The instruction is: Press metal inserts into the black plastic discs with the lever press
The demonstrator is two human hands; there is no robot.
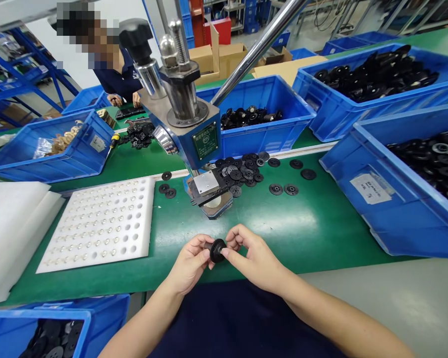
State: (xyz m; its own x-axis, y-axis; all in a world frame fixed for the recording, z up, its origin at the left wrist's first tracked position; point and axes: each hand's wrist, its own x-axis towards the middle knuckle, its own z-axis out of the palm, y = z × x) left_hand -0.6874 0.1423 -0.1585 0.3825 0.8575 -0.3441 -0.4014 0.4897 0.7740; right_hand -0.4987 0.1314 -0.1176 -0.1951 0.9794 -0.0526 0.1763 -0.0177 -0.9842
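Note:
Both my hands meet over the near edge of the green table. My left hand (191,260) and my right hand (251,253) pinch a small black round wheel part (216,250) between their fingertips, left from one side, right from the other. Just beyond them stands a blue hand press (194,134) with a long steel lever (259,47) and a metal fixture (211,195) at its base. A heap of loose black discs (242,169) lies to the right of the press base.
A white foam tray (100,223) with small metal pieces in its holes lies to the left. Blue bins of black parts (395,199) stand right and behind; another blue bin (52,328) sits at my near left. Another person (115,74) works across the table.

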